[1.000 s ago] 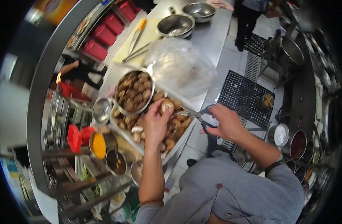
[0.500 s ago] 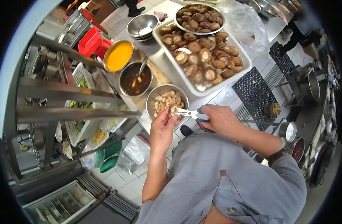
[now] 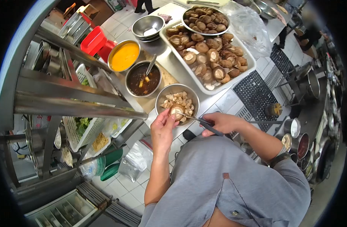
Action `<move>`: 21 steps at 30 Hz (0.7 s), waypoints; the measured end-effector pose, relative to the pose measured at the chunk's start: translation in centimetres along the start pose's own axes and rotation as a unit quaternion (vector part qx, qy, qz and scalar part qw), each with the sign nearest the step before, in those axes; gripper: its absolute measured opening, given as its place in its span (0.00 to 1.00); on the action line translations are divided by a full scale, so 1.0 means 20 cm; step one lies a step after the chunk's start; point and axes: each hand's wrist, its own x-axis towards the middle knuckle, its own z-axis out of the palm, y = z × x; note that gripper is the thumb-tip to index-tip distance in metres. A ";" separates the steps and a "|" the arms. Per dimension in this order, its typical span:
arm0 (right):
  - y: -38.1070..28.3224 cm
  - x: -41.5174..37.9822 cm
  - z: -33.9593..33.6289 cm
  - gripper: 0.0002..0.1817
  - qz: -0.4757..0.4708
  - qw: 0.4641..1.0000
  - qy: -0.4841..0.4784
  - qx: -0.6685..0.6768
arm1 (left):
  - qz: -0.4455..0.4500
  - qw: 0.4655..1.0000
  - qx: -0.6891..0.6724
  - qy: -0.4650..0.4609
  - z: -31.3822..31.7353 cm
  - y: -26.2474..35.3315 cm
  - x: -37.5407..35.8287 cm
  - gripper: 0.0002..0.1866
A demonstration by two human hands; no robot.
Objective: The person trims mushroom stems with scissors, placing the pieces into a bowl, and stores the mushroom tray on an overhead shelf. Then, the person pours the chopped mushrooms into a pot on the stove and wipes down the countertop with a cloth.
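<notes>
My left hand [image 3: 164, 128] pinches a shiitake mushroom [image 3: 177, 110], its pale underside facing up, over the near edge of a steel bowl [image 3: 196, 99]. Inside that bowl lie many cut mushroom stems [image 3: 180, 99]. My right hand [image 3: 223, 124] is wrapped around the dark handles of a pair of scissors [image 3: 206, 124]; the metal blades reach left to the mushroom's stem side and look nearly closed. Beyond the bowl stands a white tub [image 3: 204, 87] heaped with brown shiitake mushrooms [image 3: 213, 56]. A steel bowl of mushrooms [image 3: 204, 20] rests on the tub's far end.
Left of the stem bowl are a bowl of dark sauce [image 3: 142, 80] with a spoon and a bowl of orange liquid [image 3: 124, 56]. Stacked steel bowls [image 3: 148, 27] stand behind. A metal rail [image 3: 79, 108] runs close on the left. Pots [image 3: 303, 145] line the right.
The scissors have turned from showing opened blades to a nearly edge-on, closed look. The mushroom in my left hand now shows its round underside. The view has shifted slightly.
</notes>
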 end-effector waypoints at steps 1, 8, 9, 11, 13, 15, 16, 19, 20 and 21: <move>0.00 -0.02 -0.01 0.34 -0.003 1.000 0.013 0.006 | -0.002 1.000 0.005 -0.006 0.03 0.01 0.00 0.20; 0.03 -0.12 -0.18 0.31 -0.032 0.994 0.108 0.006 | 0.000 0.997 0.034 -0.064 0.24 0.14 0.10 0.19; 0.03 -0.14 -0.22 0.31 -0.029 0.992 0.119 0.009 | -0.002 0.996 0.039 -0.077 0.26 0.16 0.12 0.18; 0.02 -0.20 -0.29 0.30 -0.008 0.992 0.127 -0.018 | -0.014 0.994 0.042 -0.098 0.33 0.18 0.16 0.18; 0.06 -0.23 -0.37 0.29 -0.006 0.992 0.124 -0.026 | -0.032 0.993 0.038 -0.112 0.40 0.18 0.21 0.17; 0.14 -0.28 -0.47 0.28 -0.028 0.993 0.117 -0.022 | -0.023 0.992 0.036 -0.116 0.47 0.16 0.28 0.18; 0.16 -0.33 -0.52 0.25 -0.014 0.994 0.108 0.004 | -0.006 0.993 0.029 -0.111 0.52 0.15 0.32 0.18; 0.23 -0.47 -0.66 0.20 0.008 0.992 0.095 0.079 | 0.030 0.991 0.043 -0.120 0.71 0.23 0.42 0.20; 0.27 -0.50 -0.70 0.19 0.005 0.989 0.104 0.102 | 0.045 0.988 0.067 -0.134 0.77 0.26 0.47 0.21; 0.31 -0.53 -0.74 0.19 0.001 0.986 0.112 0.125 | 0.059 0.983 0.090 -0.148 0.84 0.28 0.52 0.21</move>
